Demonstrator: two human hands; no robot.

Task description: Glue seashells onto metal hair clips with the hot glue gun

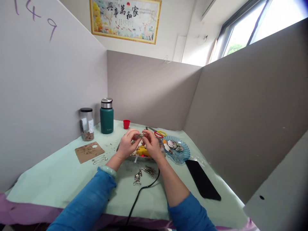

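Head view: your left hand (127,144) and right hand (152,144) meet, fingers (134,132) pinching one small piece (140,136); beyond, one red cup (126,124).

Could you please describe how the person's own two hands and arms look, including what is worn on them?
Both the left hand and the right hand are bare, without gloves. The left sleeve is blue and ends near a pale green bangle. The right sleeve, also blue, leaves much more forearm uncovered.
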